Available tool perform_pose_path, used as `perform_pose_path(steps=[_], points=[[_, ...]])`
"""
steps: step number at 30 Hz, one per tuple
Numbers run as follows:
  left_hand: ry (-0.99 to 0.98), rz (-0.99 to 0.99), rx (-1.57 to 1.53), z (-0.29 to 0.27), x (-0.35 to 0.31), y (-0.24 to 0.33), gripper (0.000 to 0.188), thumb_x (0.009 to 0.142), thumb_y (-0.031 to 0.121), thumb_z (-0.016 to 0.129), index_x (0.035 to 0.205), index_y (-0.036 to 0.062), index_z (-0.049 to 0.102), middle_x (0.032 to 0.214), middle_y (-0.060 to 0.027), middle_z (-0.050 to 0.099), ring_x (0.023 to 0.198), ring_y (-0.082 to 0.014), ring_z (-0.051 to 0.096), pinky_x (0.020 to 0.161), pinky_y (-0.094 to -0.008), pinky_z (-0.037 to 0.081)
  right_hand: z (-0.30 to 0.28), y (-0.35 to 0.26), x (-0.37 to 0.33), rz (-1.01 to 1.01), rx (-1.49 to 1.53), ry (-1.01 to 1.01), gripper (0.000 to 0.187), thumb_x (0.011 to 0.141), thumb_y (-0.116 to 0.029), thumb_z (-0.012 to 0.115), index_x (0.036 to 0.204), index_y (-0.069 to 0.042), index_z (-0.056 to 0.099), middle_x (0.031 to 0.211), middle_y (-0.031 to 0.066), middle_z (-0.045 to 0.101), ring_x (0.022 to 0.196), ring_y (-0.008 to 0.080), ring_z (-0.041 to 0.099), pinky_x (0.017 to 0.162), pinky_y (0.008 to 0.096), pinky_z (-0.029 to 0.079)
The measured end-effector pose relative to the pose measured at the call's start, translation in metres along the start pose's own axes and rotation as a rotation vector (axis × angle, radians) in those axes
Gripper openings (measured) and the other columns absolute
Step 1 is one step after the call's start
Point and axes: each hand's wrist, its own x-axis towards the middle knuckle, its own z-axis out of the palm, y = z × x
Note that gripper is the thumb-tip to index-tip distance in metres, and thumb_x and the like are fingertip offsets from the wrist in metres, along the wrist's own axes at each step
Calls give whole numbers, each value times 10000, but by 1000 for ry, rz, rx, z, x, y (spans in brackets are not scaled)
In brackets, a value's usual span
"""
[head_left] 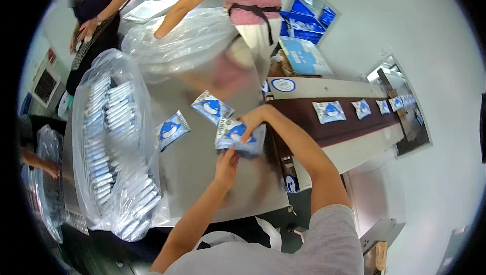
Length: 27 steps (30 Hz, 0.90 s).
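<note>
Your right hand (254, 121), at the centre of the frame, is closed around the upper right of the held packet (234, 133), thumb pressed across its printed face, the other fingers mostly hidden; your left hand (226, 167) has its fingertips curled in at the lower edge, nearly closed on it; a greyish layer shows underneath, but you cannot tell from here how many packets are in the grip.

To handle it well, press lightly with the thumb, since the film looks soft and puffy; support the lower edge evenly, so nothing beneath slides; line up the crimped ends before letting go; mind the two loose packets (212, 107) lying just to the left on the steel table (202, 189), one of them close to your right hand's work.

As for print, the packets carry a blue whale-like figure on white and pale blue, with dark lettering beside it; a white oval label (282, 85) with a blue rim sits on the conveyor (304, 115) at centre right, its writing too small to read.
</note>
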Motion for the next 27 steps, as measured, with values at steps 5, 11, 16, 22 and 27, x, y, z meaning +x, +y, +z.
perform_pose_path(steps=[5,11,16,22,27], points=[[-42,-25,-235,11,-8,10,365,882,312,605,1172,103,532,1117,-55,594,998,-183,580,894,-356,447,81,-47,-30,77,497,508,1141,502,-491,859,1318,76,297,1222,240,512,1034,308,575,867,348,473],[-238,563,532,-26,-72,17,901,621,185,829,1303,21,264,1129,-130,573,1067,-257,566,925,-369,454,222,-87,15,-426,799,1046,1209,528,-459,848,1388,38,160,1331,270,382,1220,390,415,1029,421,324],[-91,461,674,-41,-96,41,1055,595,55,827,1367,3,110,1217,-162,496,1091,-255,558,903,-358,478,241,-132,29,-276,641,1015,1157,599,-355,837,1411,24,105,1354,224,365,1255,324,385,1044,405,295],[-154,512,493,-63,-125,77,1147,592,23,834,1397,59,17,1262,-172,440,1122,-271,528,923,-389,476,153,-211,-43,-450,1189,849,961,605,-284,831,1309,24,254,1290,202,425,1221,292,418,1031,388,311],[-1,368,586,-74,-154,111,1117,603,90,853,1404,49,76,1251,-176,447,1125,-263,523,922,-386,473,127,-226,-37,-450,893,897,885,591,-266,829,1236,43,307,1154,196,472,1083,339,480,948,421,367]])
